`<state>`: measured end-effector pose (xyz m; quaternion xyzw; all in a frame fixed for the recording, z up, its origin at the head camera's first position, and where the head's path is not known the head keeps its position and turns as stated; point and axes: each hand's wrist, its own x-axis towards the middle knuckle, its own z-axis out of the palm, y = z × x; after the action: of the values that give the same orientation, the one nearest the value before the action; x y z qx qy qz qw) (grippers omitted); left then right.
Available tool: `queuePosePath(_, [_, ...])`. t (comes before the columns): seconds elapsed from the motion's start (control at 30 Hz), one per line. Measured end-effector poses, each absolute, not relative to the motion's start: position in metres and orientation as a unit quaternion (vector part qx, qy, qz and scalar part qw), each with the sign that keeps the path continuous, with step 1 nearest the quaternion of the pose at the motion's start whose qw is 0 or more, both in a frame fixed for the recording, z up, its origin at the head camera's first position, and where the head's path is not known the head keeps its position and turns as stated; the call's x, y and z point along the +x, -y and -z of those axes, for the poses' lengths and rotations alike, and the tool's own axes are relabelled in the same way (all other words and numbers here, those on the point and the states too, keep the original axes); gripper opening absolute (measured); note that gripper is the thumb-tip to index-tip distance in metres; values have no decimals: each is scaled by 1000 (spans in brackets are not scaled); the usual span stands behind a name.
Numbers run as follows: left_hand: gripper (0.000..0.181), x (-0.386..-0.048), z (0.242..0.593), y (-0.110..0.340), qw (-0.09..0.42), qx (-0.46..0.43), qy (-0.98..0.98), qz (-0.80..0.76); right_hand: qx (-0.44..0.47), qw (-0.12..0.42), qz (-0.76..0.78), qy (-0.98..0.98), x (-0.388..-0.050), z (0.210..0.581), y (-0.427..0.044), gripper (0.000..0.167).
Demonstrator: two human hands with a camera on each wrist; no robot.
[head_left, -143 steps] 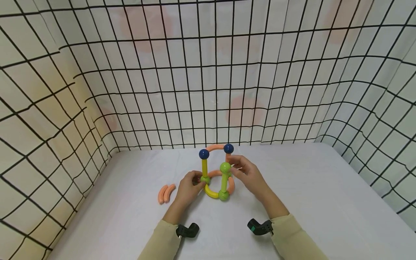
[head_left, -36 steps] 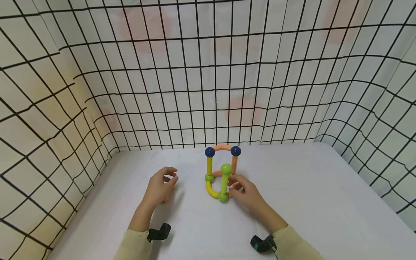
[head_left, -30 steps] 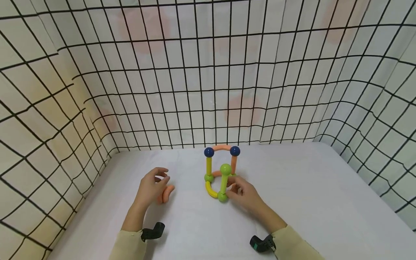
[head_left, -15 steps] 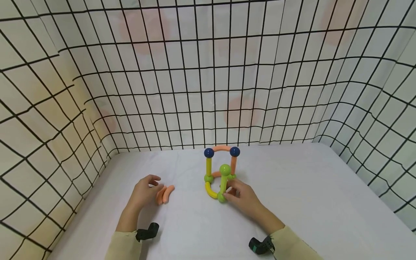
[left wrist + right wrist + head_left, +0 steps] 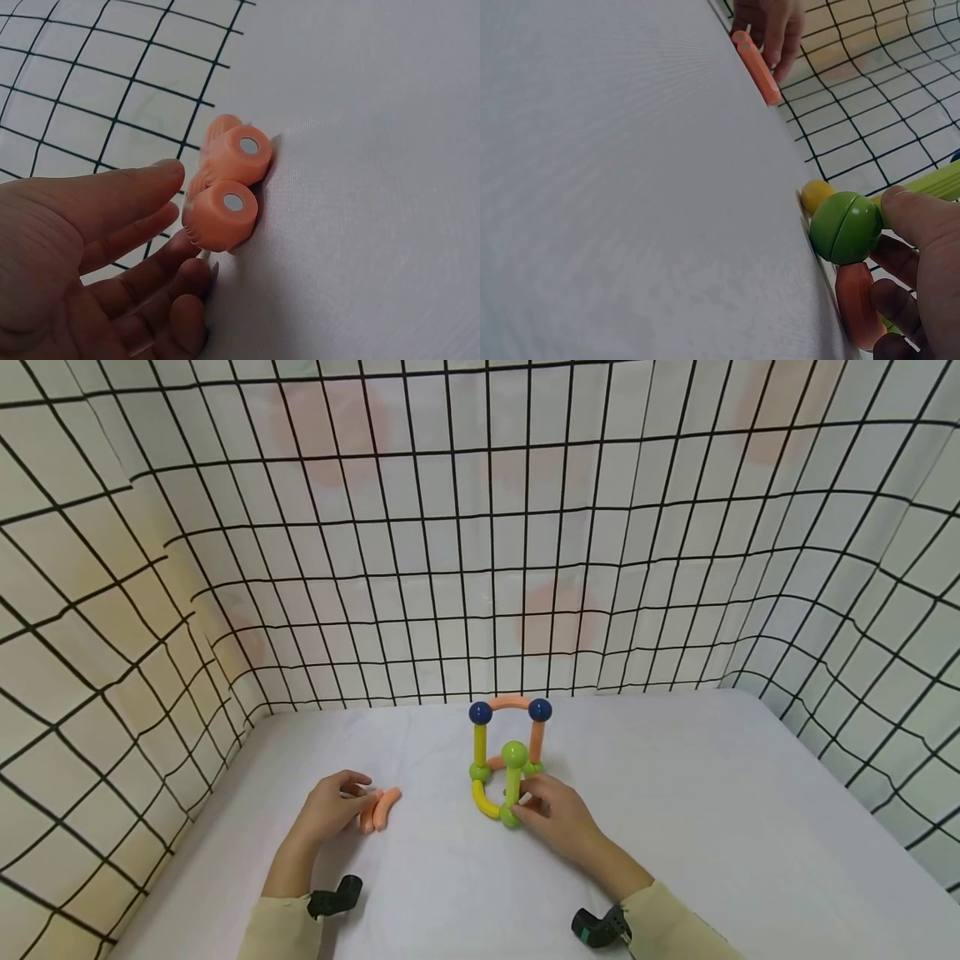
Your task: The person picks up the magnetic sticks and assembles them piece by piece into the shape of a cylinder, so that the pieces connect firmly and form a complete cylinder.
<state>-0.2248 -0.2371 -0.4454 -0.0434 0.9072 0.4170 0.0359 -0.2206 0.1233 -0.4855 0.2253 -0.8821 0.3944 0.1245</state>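
Two orange curved magnetic rods (image 5: 387, 808) lie side by side on the table, metal discs showing in their ends. My left hand (image 5: 333, 806) is at their left, its thumb beside the nearer curved rod (image 5: 223, 216), fingers loosely bent; contact is unclear. A frame of magnetic rods and balls stands to the right. My right hand (image 5: 558, 814) pinches its upright green rod (image 5: 512, 785) just above the bottom green ball (image 5: 846, 228). A larger green ball (image 5: 514, 754) tops that rod. Behind, dark blue balls (image 5: 481, 713) cap a yellow rod (image 5: 480, 745) and an orange rod (image 5: 537, 742).
An orange curved rod (image 5: 510, 702) bridges the blue balls. A yellow curved rod (image 5: 483, 800) forms part of the base. Black-gridded white cloth walls (image 5: 420, 593) surround the white table (image 5: 675, 793) at the back and sides. Each wrist wears a black camera (image 5: 335, 897).
My left hand has left the frame and moved left and down to the loose curved rods. The right hand has gone from the frame's rear to the front green rod, which now leans slightly differently.
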Motion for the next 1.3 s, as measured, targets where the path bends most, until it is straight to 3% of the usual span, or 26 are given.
queuePosePath(0.57, [28, -226, 448, 235, 33, -43, -922, -383, 240, 129, -372, 887, -219, 483, -122, 20])
queuePosePath(1.3, [39, -231, 450, 236, 14, -122, -876, -467, 250, 148, -366, 884, -218, 484, -122, 19])
